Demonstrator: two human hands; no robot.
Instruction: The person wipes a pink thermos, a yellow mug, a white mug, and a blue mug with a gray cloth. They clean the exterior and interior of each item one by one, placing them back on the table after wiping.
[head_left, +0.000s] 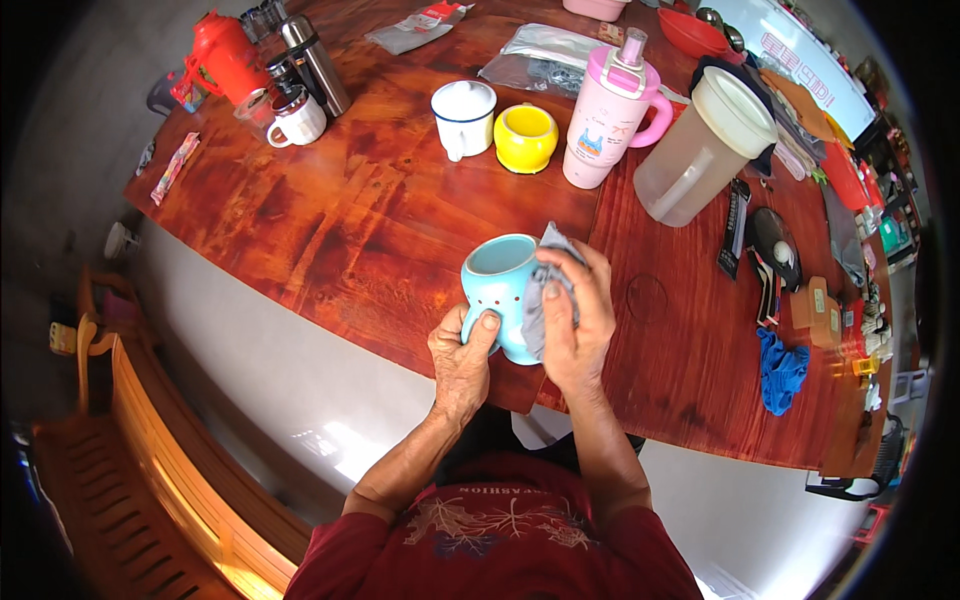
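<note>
A light blue ceramic mug (495, 289) is in my left hand (465, 352), which grips it by the handle with the thumb on top. The mug's round end, edged by a pale ring, faces up; small dark dots run around its side. My right hand (581, 315) holds a grey cloth (536, 307) pressed against the mug's right side. Both hands are above the near edge of the red-brown wooden table (360, 247). Beyond them stand a white lidded enamel mug (463, 120), a yellow cup (526, 141) and a pink handled tumbler (609, 112).
A plastic pitcher (686, 169) with a pale lid stands right of the tumbler. At the far left are a red thermos jug (229, 60), a steel flask (319, 67) and a white mug (300, 120). A blue cloth (782, 371) lies right; a wooden bench (172, 450) is lower left.
</note>
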